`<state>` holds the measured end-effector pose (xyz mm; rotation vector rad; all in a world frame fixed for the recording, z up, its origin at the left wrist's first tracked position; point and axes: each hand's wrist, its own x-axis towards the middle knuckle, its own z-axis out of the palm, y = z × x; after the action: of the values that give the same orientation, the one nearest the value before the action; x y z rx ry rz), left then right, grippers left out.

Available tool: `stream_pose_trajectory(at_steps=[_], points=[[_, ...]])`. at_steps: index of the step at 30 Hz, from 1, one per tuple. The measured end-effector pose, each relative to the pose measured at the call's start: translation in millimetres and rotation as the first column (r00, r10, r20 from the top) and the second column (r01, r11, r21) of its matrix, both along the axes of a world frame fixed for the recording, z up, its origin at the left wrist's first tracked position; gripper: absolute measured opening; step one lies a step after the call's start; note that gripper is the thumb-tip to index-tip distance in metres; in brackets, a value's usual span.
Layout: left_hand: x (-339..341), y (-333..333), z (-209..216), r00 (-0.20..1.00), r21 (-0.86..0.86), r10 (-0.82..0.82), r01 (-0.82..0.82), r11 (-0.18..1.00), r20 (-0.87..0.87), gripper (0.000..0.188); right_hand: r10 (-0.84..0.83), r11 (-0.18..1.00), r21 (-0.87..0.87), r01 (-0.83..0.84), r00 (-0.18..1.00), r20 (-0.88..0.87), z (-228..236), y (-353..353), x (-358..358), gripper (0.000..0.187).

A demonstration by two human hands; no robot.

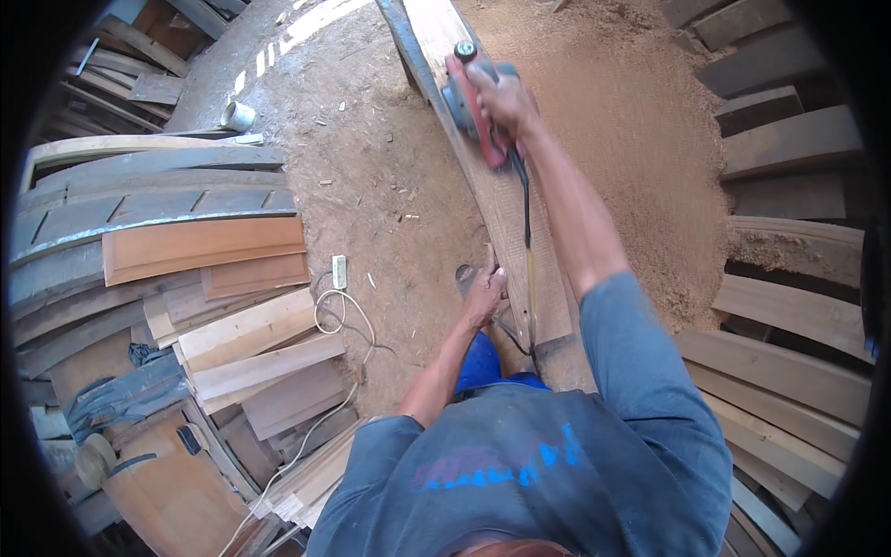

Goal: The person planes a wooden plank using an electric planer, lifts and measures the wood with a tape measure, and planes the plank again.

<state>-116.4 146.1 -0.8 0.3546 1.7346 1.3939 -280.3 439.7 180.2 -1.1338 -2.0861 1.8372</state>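
My right hand (501, 100) is wrapped round the handle of a red and grey electric hand planer (480, 135). The planer sits on the far part of a long, pale wooden board (506, 209), with a round knob at its far end. Its dark cord (527, 218) trails back along the board toward my body. Beside the board's near left edge is my left hand (483, 295), with fingers partly stretched out and no tool in it. Whether it presses on the board's edge, I cannot tell.
Sawdust and shavings (631, 158) cover the ground right of the board. Stacked planks (789, 362) line the right side, and more boards (246, 334) are piled at left. A white power strip (339, 271) with a pale cable lies on the dirt floor, farther off a white bucket (238, 116).
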Motion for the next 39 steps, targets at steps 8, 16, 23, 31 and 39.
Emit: stream_pose_trajectory(at_steps=[8, 16, 23, 31, 39], points=[[-9.6, -9.1, 9.9, 0.884, 0.087, 0.050, -0.102, 0.991, 0.465, 0.078, 0.042, 0.993, -0.110, -0.045, 0.999, -0.029, -28.6, -34.4, 51.2, 0.041], [-13.1, -4.2, -7.8, 0.684, 0.300, 0.030, -0.358, 0.884, 0.729, 0.085, 0.207, 0.974, -0.107, -0.199, 0.976, 0.063, -4.4, -193.3, 325.5, 0.069], [-14.7, -16.3, -13.9, 0.654, 0.142, 0.121, -0.334, 0.932, 0.747, 0.099, 0.088, 0.976, -0.200, -0.081, 0.996, 0.026, -3.1, -246.3, 388.0, 0.053], [-20.7, -31.0, -19.3, 0.643, 0.224, 0.026, -0.304, 0.926, 0.765, 0.092, 0.128, 0.985, 0.123, -0.125, 0.992, -0.019, 10.8, -119.5, 126.4, 0.048], [-68.7, -32.2, -3.4, 0.951, 0.009, 0.255, -0.260, 0.965, 0.175, 0.079, 0.159, 0.959, 0.264, -0.098, 0.962, -0.220, -12.9, -29.2, 10.4, 0.057]])
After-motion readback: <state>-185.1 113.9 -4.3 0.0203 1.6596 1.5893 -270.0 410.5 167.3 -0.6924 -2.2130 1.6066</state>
